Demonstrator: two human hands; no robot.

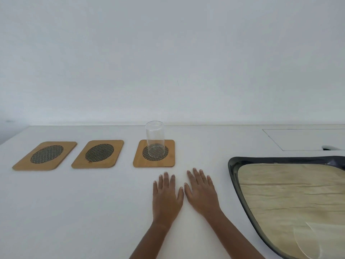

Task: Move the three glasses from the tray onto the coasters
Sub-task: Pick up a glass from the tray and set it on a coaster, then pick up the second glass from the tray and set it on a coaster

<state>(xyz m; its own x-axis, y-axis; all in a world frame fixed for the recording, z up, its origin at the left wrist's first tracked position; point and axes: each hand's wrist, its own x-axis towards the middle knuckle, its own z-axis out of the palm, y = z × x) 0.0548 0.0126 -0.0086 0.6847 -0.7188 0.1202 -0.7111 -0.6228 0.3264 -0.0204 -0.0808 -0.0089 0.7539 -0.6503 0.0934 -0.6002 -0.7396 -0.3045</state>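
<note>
Three wooden coasters with dark mesh centres lie in a row on the white table. A clear tall glass (pixel 155 140) stands upright on the right coaster (pixel 154 153). The middle coaster (pixel 98 154) and the left coaster (pixel 45 155) carry nothing. At the right lies a dark-rimmed tray (pixel 235 176) with a pale wood-grain floor; the rim of another glass (pixel 306 240) shows near its bottom edge, mostly cut off by the frame. My left hand (pixel 166 196) and my right hand (pixel 202 193) rest flat on the table side by side, fingers spread, holding nothing.
A white wall rises behind the table's far edge. A thin rectangular outline (pixel 302 139) marks the tabletop at the back right, with a small dark-and-white object (pixel 329 147) at its lower edge just beyond the tray.
</note>
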